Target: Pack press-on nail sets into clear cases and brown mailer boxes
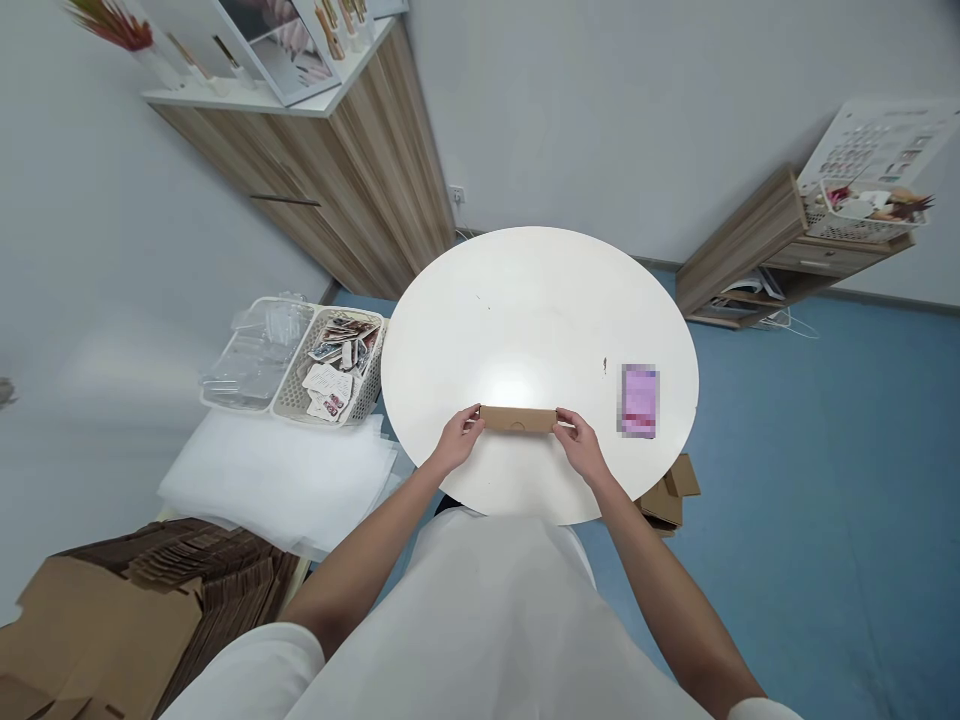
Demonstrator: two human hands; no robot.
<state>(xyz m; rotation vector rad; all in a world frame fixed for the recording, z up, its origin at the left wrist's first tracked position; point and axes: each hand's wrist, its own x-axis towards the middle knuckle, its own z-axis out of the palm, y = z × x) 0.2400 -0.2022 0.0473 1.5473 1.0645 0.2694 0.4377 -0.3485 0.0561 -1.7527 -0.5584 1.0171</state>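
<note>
Between my two hands is a small brown cardboard box (517,419), long and narrow, with its long side facing me. My left hand (458,438) grips its left end, thumb and fingers closed on the corner. At the right end my right hand (579,442) holds the other corner in the same way. The box is over the near part of a round white table (525,300); whether it rests on the top I cannot tell. A pixelated pink and purple packet (638,401) lies to the right of my right hand.
Left of the table stand white baskets (289,380) with clear plastic packs and printed cards. White sheets (277,480) and stacked flat cardboard (105,630) lie nearer me. An open carton (666,497) is on the floor at right. Wooden cabinets (375,170) stand behind.
</note>
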